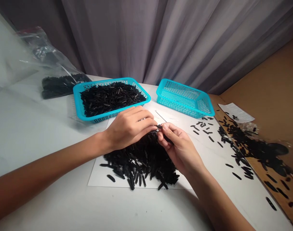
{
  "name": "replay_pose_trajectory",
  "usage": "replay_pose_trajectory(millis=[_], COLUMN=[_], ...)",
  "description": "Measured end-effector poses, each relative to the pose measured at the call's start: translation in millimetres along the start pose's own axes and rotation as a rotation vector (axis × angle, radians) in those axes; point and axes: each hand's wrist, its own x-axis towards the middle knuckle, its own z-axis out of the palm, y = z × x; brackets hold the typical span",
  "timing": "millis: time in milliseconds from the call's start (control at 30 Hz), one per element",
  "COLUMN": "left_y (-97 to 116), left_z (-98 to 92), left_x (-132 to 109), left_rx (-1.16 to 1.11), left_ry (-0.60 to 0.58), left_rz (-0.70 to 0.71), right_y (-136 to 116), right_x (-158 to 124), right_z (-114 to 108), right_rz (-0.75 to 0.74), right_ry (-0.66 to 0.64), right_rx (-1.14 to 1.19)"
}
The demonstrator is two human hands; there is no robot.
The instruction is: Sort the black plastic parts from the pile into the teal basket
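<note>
Above a dark heap, my left hand (132, 125) and my right hand (179, 141) meet fingertip to fingertip. Pinched between them is a small black strip-shaped piece (159, 126); its details are too small to make out. Below lies a pile of similar black pieces (144, 160) on a white sheet (98, 176). A thin metal rod (161, 116) with a bent tip shows just beyond my right fingers; whether it lies on the sheet or is held, I cannot tell.
Behind my left hand stands a blue basket (76, 99) full of black pieces. Another blue basket (185, 85) stands to its right. A clear plastic bag (52, 54) with black pieces is at the back left. Loose pieces (252, 144) spread across the right side, near a paper slip (238, 112).
</note>
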Motion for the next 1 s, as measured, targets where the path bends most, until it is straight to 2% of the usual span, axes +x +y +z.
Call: replay_pose_trajectory(millis=[133,233,300,333,400,567,633,833,1000], left_y=[-4,-15,-22,-23,-17,13,19,12,8], left_z=[-4.2,-15.3,-23.7,-26.9,-29.8,-18.8,-13.0,-7.7,-8.2], left_x=[1,5,10,12,15,12,9,5,8], left_rx=[0.121,0.355,0.409,0.387,0.27,-0.087,-0.159,-0.367,-0.348], left_ry=[-0.007,0.048,0.081,0.084,0.041,-0.368,-0.413,-0.315,-0.188], left_rz=[-0.018,-0.256,-0.437,-0.48,-0.452,-0.145,-0.135,-0.255,-0.419], right_y=[-1,-2,-3,-3,-3,-3,-3,-2,0], right_x=[-1,-2,-2,-2,-1,-1,-1,-2,-2], right_z=[1,3,4,4,3,2,2,2,2], right_rz=[0.012,0.083,0.162,0.195,0.23,0.239,0.243,0.211,0.165], right_ry=[0.002,0.039,0.07,0.077,0.067,-0.019,-0.039,-0.084,-0.088], right_rx=[0.026,0.123,0.217,0.26,0.327,0.412,0.423,0.335,0.199])
